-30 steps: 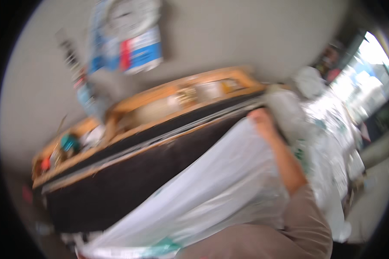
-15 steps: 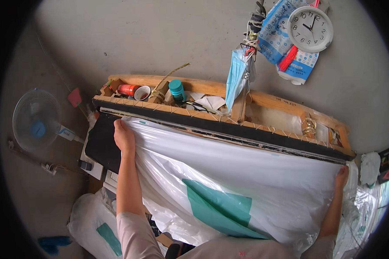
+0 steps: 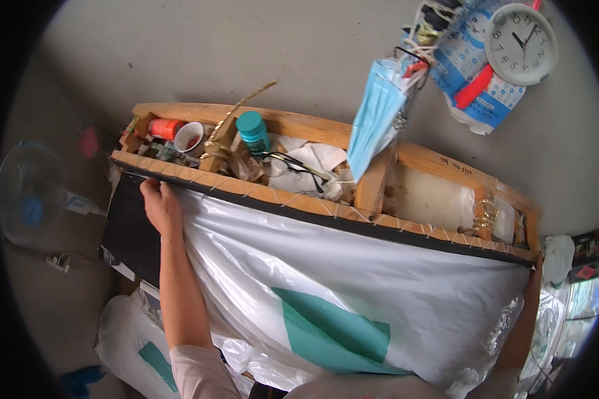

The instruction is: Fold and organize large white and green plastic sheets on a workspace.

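A wide white plastic bag (image 3: 439,292) with a green patch (image 3: 339,326) hangs in folds between my two hands. My left hand (image 3: 160,205) is closed on its far left corner, fingers curled over beside a black board (image 3: 132,223). At the far right corner, my right hand (image 3: 536,267) grips the bag close to the bar's end; its fingers are partly hidden. The bag's far edge runs under the black strip (image 3: 326,218) along the front of a long wooden frame (image 3: 299,196), laced with pale cord.
Compartments of the frame hold a red bottle (image 3: 164,128), a white cup (image 3: 190,137), a teal jar (image 3: 253,132) and eyeglasses (image 3: 299,169). Blue masks (image 3: 376,116) hang over it from a post. A fan (image 3: 33,193) stands left, a clock (image 3: 522,45) hangs upper right.
Both hands and the bag have moved away from me, toward the frame. The bag's far edge and the pale slot, visible before, are now under the black strip. My view has moved closer.
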Motion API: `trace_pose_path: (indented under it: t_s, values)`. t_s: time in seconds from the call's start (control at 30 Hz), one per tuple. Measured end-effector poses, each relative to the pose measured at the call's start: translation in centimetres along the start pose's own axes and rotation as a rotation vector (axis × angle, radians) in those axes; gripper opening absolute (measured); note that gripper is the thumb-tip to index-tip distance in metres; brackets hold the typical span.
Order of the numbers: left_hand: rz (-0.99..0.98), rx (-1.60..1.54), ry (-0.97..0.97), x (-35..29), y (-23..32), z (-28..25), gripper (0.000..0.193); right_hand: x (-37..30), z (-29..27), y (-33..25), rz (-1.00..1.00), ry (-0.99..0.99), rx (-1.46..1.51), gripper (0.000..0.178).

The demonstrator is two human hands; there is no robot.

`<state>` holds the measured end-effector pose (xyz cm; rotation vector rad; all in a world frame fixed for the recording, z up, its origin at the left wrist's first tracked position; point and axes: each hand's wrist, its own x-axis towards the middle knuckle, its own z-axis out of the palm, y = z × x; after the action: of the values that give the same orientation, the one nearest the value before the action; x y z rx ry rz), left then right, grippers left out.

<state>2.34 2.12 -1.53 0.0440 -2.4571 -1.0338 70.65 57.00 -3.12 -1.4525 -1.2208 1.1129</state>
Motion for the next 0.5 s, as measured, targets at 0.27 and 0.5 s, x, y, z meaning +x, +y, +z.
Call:
trace_pose_path:
  t_s: [0.27, 0.5]
  values:
    - [0.106, 0.077, -0.083, 5.4, -9.7, -1.6, 0.039, -2.4, 4.4, -2.8, 0.056, -0.093, -0.428, 0.064]
    - [-0.032, -0.854, 0.162, -0.1, -6.4, -8.4, 0.041, -4.2, 0.2, 5.5, -0.333, 0.097, -0.458, 0.058]
